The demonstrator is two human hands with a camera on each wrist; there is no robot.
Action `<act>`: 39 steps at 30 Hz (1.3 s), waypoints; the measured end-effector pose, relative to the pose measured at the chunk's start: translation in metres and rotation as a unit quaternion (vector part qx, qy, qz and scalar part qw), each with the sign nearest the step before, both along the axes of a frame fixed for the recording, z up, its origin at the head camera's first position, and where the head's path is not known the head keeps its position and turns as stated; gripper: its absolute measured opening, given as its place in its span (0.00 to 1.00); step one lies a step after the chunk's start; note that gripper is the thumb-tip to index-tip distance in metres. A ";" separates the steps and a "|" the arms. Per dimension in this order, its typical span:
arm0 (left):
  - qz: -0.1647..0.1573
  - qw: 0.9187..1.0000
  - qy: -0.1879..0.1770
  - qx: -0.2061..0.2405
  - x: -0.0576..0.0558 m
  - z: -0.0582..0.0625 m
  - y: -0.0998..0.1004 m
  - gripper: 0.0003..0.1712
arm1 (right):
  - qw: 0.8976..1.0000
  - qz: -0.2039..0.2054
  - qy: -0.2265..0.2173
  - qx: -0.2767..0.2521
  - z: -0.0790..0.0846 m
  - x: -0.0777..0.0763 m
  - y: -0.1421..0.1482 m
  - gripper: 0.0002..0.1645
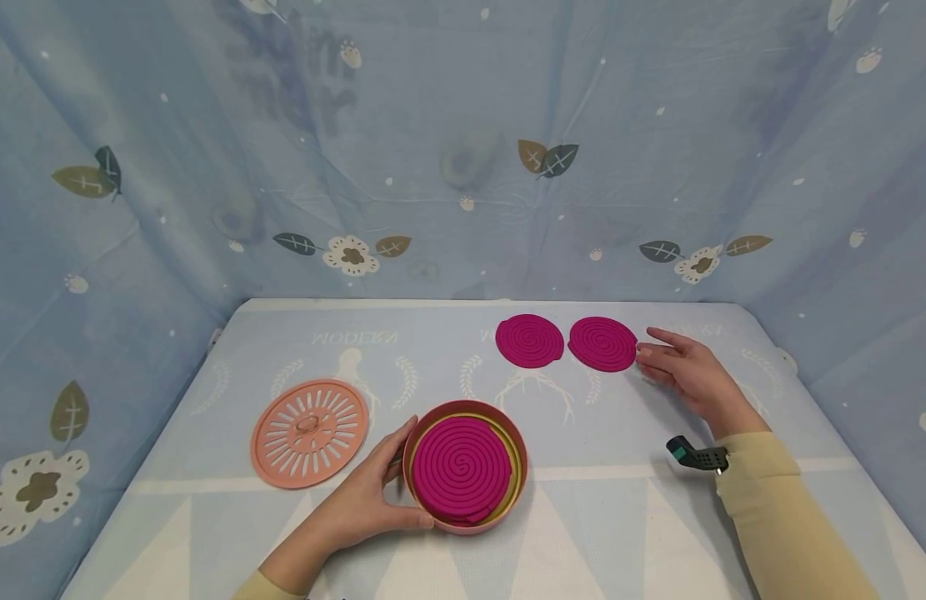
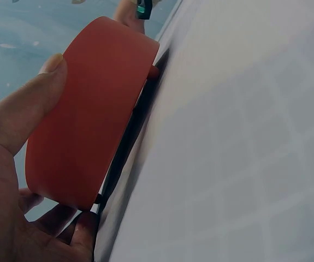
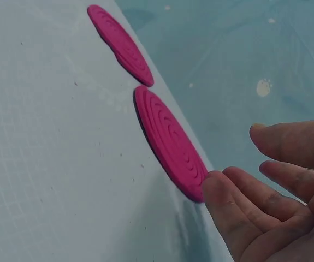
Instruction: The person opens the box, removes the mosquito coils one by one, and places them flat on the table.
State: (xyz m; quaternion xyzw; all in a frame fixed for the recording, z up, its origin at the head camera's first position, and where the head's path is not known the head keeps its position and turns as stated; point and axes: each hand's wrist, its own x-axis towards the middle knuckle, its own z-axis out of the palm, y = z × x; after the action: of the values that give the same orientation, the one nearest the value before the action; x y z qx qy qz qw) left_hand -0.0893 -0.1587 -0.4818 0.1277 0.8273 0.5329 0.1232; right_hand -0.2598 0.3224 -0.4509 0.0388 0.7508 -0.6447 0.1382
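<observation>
My left hand [image 1: 368, 496] grips the left side of a round reddish-pink mosquito coil box [image 1: 524, 467], thumb toward the near side and fingers behind. In the left wrist view the box wall [image 2: 94, 109] stands between thumb and fingers. A magenta mosquito coil [image 1: 463, 467] lies inside, over a yellow inner rim. My right hand [image 1: 688, 371] is at the right edge of another mosquito coil [image 1: 603, 344], fingers loosely bent. One fingertip touches or nearly touches that coil's rim [image 3: 170, 144]; contact is hard to tell.
A third coil [image 1: 529, 341] lies flat just left of the second, near the table's far edge. The slotted pink lid [image 1: 310, 433] rests left of the box. Blue patterned curtain [image 1: 463, 167] hangs behind and at both sides of the table [image 1: 583, 533].
</observation>
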 end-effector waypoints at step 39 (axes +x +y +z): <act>0.002 1.000 -0.008 -0.005 0.000 0.002 0.000 0.73 | 0.990 0.108 0.085 -0.026 0.033 0.044 -0.051 0.41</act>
State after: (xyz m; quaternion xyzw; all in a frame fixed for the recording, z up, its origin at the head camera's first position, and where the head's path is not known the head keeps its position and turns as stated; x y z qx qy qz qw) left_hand -0.0898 -0.1586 -0.4802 0.1212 0.8291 0.5304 0.1291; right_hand -0.2155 0.2714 -0.4178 -0.1013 0.7429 -0.6458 0.1438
